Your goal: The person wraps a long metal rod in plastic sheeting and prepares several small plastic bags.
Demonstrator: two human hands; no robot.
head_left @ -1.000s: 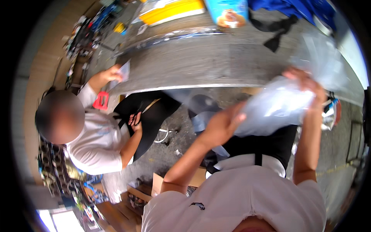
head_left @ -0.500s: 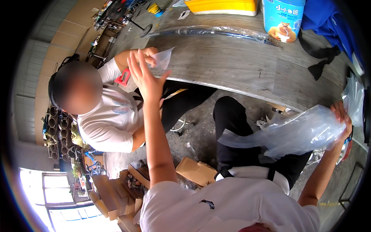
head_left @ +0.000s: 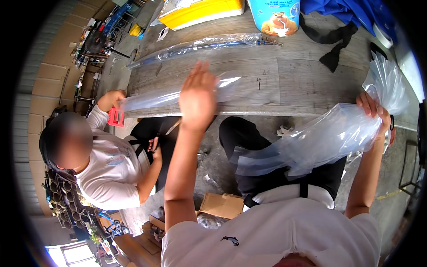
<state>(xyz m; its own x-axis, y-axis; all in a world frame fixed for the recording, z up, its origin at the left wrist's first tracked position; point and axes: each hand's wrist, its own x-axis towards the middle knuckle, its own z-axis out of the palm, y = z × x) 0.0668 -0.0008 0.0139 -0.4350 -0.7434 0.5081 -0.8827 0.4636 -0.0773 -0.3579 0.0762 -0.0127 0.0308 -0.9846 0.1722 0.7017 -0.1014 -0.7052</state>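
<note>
My left hand (head_left: pixel 198 95) reaches forward over the table's near edge, its outstretched fingers somewhat blurred. It lies over a long clear plastic sleeve (head_left: pixel 153 101), which shows on both sides of it. A co-worker's hand (head_left: pixel 113 99) is at the left end of that sleeve. Far to the right, my right hand (head_left: pixel 377 113) is closed round a gathered bunch of clear plastic bags (head_left: pixel 322 138). The bunch hangs over my lap, and its crumpled end stands up above the fist. The co-worker's other hand (head_left: pixel 155 147) is lower, near a dark tool I cannot make out.
On the grey wooden table (head_left: pixel 307 95) lie thin rods in clear wrapping (head_left: pixel 200 46). Behind stand a yellow box (head_left: pixel 202 15) and a blue tub (head_left: pixel 273 18). A black strap (head_left: pixel 331 58) and blue cloth (head_left: pixel 351 11) are at right. Cardboard boxes (head_left: pixel 220 204) sit on the floor.
My left hand has come down onto the sleeve, which now stretches along the table edge. The co-worker's hand has moved left with its end. My right hand still grips the bags.
</note>
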